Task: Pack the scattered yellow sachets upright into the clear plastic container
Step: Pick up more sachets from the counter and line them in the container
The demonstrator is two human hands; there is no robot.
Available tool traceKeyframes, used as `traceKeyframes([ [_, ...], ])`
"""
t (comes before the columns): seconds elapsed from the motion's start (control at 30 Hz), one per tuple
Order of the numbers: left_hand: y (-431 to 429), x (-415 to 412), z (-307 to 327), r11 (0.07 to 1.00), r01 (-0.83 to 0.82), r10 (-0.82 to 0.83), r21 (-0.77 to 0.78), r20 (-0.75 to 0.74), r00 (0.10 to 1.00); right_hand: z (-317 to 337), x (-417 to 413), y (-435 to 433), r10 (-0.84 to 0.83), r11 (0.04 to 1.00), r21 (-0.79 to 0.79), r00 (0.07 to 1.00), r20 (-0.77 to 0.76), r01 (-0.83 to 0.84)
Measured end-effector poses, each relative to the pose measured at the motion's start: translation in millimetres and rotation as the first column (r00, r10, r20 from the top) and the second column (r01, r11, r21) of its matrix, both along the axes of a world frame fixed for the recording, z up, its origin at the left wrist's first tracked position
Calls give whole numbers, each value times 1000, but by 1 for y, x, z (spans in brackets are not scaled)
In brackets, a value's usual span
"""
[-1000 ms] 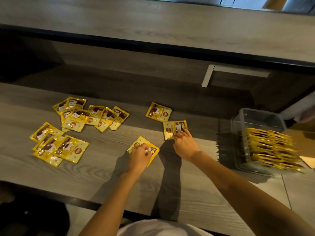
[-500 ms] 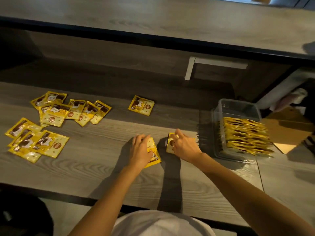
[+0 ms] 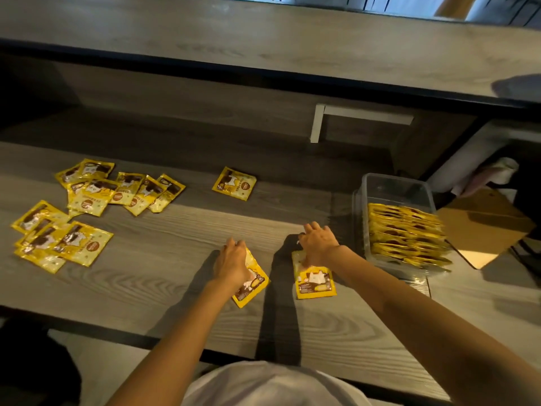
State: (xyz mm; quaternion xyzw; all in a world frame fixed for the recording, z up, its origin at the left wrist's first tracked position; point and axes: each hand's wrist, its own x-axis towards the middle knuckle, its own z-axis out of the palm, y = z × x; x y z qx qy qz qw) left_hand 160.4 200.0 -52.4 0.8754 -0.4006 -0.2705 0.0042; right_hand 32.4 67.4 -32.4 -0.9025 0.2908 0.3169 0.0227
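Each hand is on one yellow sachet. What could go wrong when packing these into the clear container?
The upright yellow sachets in the clear plastic container lean; pushing more in could tip or crumple them.
The yellow sachet under the left hand and the other sachet under the right hand are covered at one end only; either might slip or bend.
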Motion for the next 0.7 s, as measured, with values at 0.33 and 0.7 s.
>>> traceKeyframes([
  [0.33,-50,-15,50,964,-84,91,-253,18,996,35,-24,-18,-319,946,202,841,437,253],
  [0.7,-132,-72,134,759,10,46,-651,69,997,104,-86,-82,-420,817,265,214,882,512],
])
